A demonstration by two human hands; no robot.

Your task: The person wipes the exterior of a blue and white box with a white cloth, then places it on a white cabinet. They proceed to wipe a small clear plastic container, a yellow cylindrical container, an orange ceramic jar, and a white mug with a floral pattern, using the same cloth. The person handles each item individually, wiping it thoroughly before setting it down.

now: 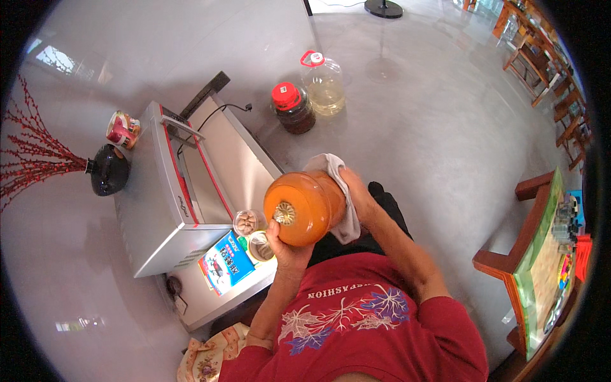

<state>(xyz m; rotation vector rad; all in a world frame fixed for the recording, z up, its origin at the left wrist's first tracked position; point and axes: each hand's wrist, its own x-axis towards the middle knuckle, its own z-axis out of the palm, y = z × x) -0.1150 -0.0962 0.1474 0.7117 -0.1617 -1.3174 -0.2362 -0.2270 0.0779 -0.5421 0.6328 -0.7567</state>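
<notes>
A large, glossy orange jug-shaped thing [304,191] lies tilted in front of my red shirt, narrowed at its waist. Its near-left end carries a ridged, pale gold round patch; I cannot tell whether it is a vessel or a gourd. My left hand [289,249] grips that end from below, the thumb up beside the patch. At the other end, my right hand [360,196] is closed on a greyish-white cloth [349,226] and presses it round the orange surface. Part of that far end is hidden by cloth and hand.
Left stands a silver cabinet [149,210] on a white table [245,146]. Near my left hand are a jar of nuts [246,222], another open jar [259,246] and a blue packet [228,262]. A red-lidded jar [294,111] and a clear jug [326,89] stand on the floor ahead.
</notes>
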